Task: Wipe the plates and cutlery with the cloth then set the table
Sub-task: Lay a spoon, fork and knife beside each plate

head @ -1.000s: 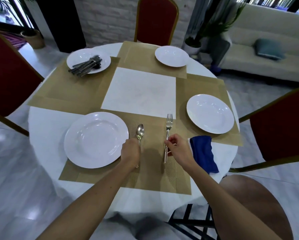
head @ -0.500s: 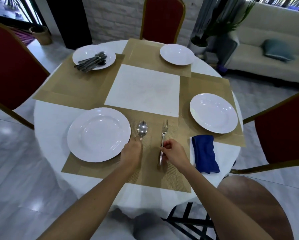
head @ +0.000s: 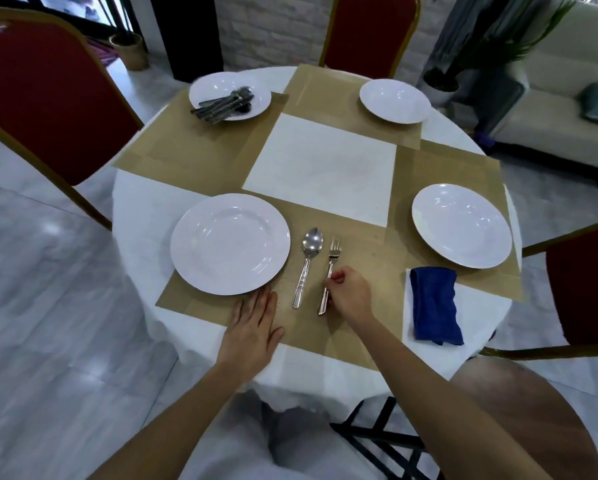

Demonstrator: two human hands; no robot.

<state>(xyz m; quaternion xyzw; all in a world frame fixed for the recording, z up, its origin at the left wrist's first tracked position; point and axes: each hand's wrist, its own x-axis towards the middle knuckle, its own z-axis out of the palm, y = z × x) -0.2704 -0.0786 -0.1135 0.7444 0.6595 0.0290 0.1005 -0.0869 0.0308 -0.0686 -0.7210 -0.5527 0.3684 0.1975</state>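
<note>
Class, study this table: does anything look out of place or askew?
Yes. A heap of cutlery lies on the far-left plate instead of beside it, and the near plate overhangs its placemat's left edge.

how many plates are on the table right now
4. The near-left plate beside the spoon, the right plate beyond the blue cloth, the far plate, and the far-left plate under a cutlery pile. None looks hidden.

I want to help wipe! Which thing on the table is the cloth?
Find the round white table. At its right edge, nearer you than the right-hand plate, lies the cloth. It alone is dark blue and folded; its neighbours are white or tan.
</note>
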